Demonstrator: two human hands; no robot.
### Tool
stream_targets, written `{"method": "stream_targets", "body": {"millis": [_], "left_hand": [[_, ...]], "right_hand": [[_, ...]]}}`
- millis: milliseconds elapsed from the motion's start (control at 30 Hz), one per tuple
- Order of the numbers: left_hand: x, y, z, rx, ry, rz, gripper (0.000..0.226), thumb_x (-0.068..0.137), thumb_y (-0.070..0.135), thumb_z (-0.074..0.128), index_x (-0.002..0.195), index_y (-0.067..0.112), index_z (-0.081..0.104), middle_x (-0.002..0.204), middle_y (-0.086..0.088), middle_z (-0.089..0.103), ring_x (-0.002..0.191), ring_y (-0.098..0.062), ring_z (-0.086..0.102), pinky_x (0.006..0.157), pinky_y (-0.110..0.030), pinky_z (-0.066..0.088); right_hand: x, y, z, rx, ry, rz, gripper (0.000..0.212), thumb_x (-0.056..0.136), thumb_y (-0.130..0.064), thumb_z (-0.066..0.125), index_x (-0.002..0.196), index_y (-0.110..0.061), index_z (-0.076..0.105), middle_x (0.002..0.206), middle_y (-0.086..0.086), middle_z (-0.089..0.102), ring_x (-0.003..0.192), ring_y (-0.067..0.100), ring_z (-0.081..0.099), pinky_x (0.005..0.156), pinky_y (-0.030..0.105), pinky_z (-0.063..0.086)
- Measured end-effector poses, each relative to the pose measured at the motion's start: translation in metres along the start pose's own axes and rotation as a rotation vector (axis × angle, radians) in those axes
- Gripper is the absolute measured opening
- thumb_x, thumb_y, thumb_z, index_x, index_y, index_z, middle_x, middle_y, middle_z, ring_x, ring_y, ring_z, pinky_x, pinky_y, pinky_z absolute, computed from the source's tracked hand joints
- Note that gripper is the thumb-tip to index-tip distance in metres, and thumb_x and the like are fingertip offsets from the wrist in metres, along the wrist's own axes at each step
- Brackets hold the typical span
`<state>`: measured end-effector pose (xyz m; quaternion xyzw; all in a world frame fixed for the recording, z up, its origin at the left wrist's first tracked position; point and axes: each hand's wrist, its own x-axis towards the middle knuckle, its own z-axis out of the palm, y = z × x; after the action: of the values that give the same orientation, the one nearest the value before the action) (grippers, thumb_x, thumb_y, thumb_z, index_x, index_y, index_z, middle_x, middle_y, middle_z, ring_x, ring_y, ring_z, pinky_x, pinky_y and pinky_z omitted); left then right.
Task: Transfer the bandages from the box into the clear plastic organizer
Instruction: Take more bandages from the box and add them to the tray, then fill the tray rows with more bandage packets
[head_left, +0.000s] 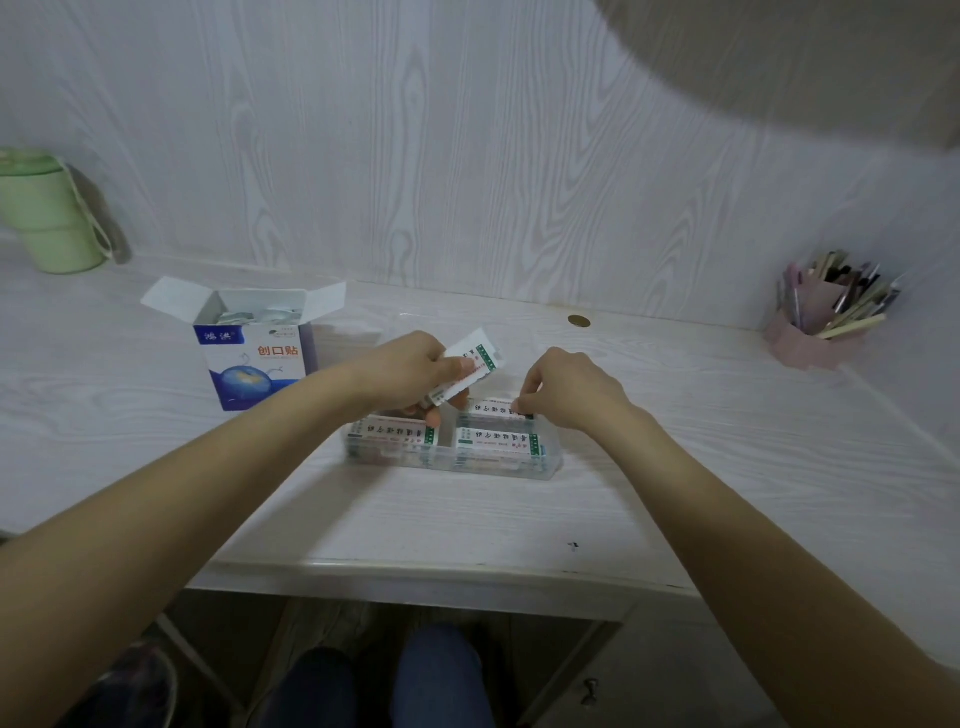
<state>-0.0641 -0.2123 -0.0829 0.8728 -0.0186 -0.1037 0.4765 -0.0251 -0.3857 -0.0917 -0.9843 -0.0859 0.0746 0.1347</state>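
While the left hand (410, 371) grips a small sheaf of white paper-wrapped bandages with green print (470, 366), fingers curled round them just above the tray, the right hand (566, 389) pinches the edge of a wrapped bandage lying in the far right compartment (493, 407) of the clear plastic organizer (550, 465). Both near compartments of that shallow rectangular tray hold flat stacks of the same white wrappers (395, 434); the far left compartment is largely hidden behind the left hand's fingers, so its contents cannot be made out. Just beside the organizer, to its left and farther back, stands the blue-and-white cardboard bandage box (260, 364), flaps open, with more wrapped items dimly visible inside. All rest on a pale wood-grain desk (467, 519). Near the left edge a light green cup (47, 218) is partly cut off; well apart at the right, a pink holder of pens (826, 322) is blurred. Knees in blue trousers (441, 675) show under the desk.
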Motion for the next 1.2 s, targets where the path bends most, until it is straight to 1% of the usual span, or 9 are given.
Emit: {"method": "stream_targets", "body": {"millis": [200, 333, 433, 533, 667, 733, 867, 1000, 1200], "left_hand": [[0.0, 0.001, -0.001, -0.01, -0.012, -0.001, 0.035, 0.098, 0.031, 0.046, 0.105, 0.0, 0.06, 0.094, -0.007, 0.073, 0.039, -0.007, 0.052, 0.038, -0.015, 0.037], [-0.001, -0.001, -0.005, -0.029, 0.031, 0.024, 0.034, 0.098, 0.032, 0.045, 0.104, 0.002, 0.061, 0.092, -0.005, 0.074, 0.041, -0.008, 0.053, 0.041, -0.016, 0.037], [-0.003, -0.002, -0.006, -0.049, 0.051, 0.03, 0.034, 0.099, 0.031, 0.044, 0.1, 0.001, 0.061, 0.093, -0.007, 0.073, 0.04, -0.007, 0.052, 0.04, -0.015, 0.038], [-0.005, 0.0, -0.007, -0.106, 0.076, 0.045, 0.028, 0.099, 0.03, 0.043, 0.099, 0.006, 0.06, 0.094, -0.007, 0.073, 0.039, -0.006, 0.053, 0.04, -0.014, 0.038], [-0.007, 0.002, -0.011, -0.198, 0.058, 0.061, 0.022, 0.098, 0.033, 0.045, 0.101, 0.016, 0.059, 0.091, 0.001, 0.074, 0.046, -0.007, 0.052, 0.048, -0.018, 0.04], [-0.009, 0.003, -0.014, -0.235, 0.019, 0.051, 0.021, 0.096, 0.033, 0.049, 0.103, 0.017, 0.061, 0.089, 0.003, 0.075, 0.05, -0.009, 0.049, 0.05, -0.018, 0.041], [-0.012, 0.004, -0.017, -0.216, -0.051, 0.077, 0.022, 0.094, 0.03, 0.052, 0.107, 0.017, 0.063, 0.09, 0.002, 0.074, 0.056, -0.012, 0.046, 0.054, -0.019, 0.041], [-0.015, 0.004, -0.016, -0.235, -0.089, 0.1, 0.025, 0.095, 0.03, 0.048, 0.107, 0.014, 0.063, 0.089, 0.001, 0.074, 0.054, -0.008, 0.049, 0.049, -0.014, 0.041], [-0.015, -0.003, -0.022, -0.237, -0.031, 0.079, 0.024, 0.096, 0.03, 0.048, 0.103, 0.014, 0.064, 0.082, 0.003, 0.073, 0.051, -0.009, 0.046, 0.05, -0.017, 0.039]], "right_hand": [[0.001, 0.001, -0.001, -0.003, -0.005, -0.015, 0.02, 0.085, -0.031, 0.068, 0.092, -0.012, 0.069, 0.09, 0.005, 0.066, 0.084, 0.023, 0.061, 0.054, 0.026, 0.035], [0.002, 0.003, -0.002, 0.044, -0.006, -0.006, 0.036, 0.09, -0.031, 0.061, 0.062, -0.011, 0.051, 0.063, 0.003, 0.052, 0.063, 0.022, 0.051, 0.054, 0.026, 0.033], [0.003, 0.007, -0.006, 0.125, -0.007, -0.017, 0.037, 0.095, -0.031, 0.053, 0.08, 0.0, 0.066, 0.079, 0.01, 0.068, 0.063, 0.023, 0.056, 0.069, 0.035, 0.051], [0.002, 0.011, -0.011, 0.16, 0.018, -0.03, 0.032, 0.098, -0.028, 0.049, 0.094, -0.004, 0.07, 0.093, 0.009, 0.072, 0.06, 0.017, 0.057, 0.083, 0.04, 0.053], [-0.004, 0.007, -0.021, 0.435, 0.222, -0.138, 0.029, 0.099, -0.028, 0.046, 0.1, -0.01, 0.068, 0.089, 0.0, 0.068, 0.057, 0.008, 0.054, 0.058, 0.019, 0.048], [-0.009, 0.002, -0.025, 0.705, 0.201, -0.193, 0.025, 0.099, -0.03, 0.047, 0.1, -0.015, 0.067, 0.09, -0.001, 0.068, 0.062, 0.008, 0.058, 0.048, 0.014, 0.041], [-0.013, -0.008, -0.028, 1.004, 0.088, -0.279, 0.015, 0.096, -0.022, 0.055, 0.09, -0.015, 0.067, 0.087, 0.003, 0.07, 0.066, 0.009, 0.063, 0.052, 0.018, 0.045], [-0.009, -0.011, -0.024, 1.053, 0.135, -0.291, 0.015, 0.092, -0.015, 0.061, 0.078, -0.012, 0.067, 0.076, 0.005, 0.067, 0.055, 0.006, 0.059, 0.052, 0.017, 0.043], [-0.005, -0.006, -0.021, 1.312, 0.188, -0.212, 0.011, 0.091, -0.007, 0.06, 0.083, -0.003, 0.066, 0.066, 0.006, 0.063, 0.051, 0.004, 0.059, 0.052, 0.014, 0.047]]}}
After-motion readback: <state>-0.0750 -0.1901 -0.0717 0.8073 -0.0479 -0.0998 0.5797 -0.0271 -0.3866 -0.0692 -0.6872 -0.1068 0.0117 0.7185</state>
